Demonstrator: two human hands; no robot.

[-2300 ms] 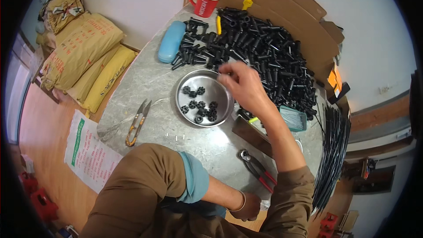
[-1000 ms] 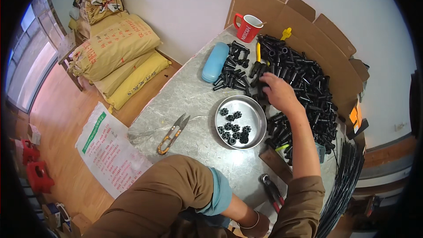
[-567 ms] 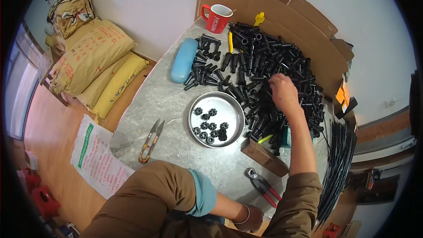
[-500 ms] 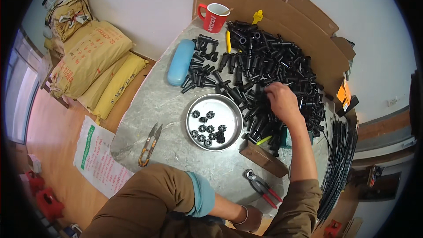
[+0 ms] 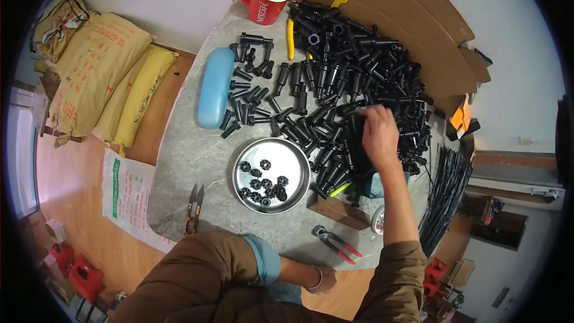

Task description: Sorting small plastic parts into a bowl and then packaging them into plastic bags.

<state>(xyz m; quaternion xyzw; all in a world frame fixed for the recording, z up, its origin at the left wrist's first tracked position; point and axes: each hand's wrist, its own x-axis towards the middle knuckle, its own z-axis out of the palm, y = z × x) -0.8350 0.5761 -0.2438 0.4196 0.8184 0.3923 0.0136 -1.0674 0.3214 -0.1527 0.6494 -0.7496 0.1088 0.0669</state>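
Observation:
My right hand (image 5: 381, 137) reaches over a heap of black plastic tubular fittings (image 5: 326, 78). Its fingers are bent together at a dark piece; what lies between them is hidden. Low by the table's front edge hangs my left hand (image 5: 323, 279), its fingers out of sight. A round steel bowl (image 5: 242, 194), left of my right hand, holds several small black toothed rings (image 5: 266, 183). Red-handled pincers (image 5: 336, 244) lie on the table above my left hand. Spring snips (image 5: 194, 209) rest at the left, close to my raised knee.
A blue case (image 5: 216, 88) and a red mug (image 5: 266, 9) with a stick in it stand at the far left. Cardboard (image 5: 412, 42) walls the heap's back. A brown block (image 5: 339, 212) lies before it; thin black rods (image 5: 445, 197) are bundled at the right.
The whole view has shifted, so the table's things appear farther left. My right hand stays over the heap with its fingers slightly moved. My left hand remains low by the table's front edge.

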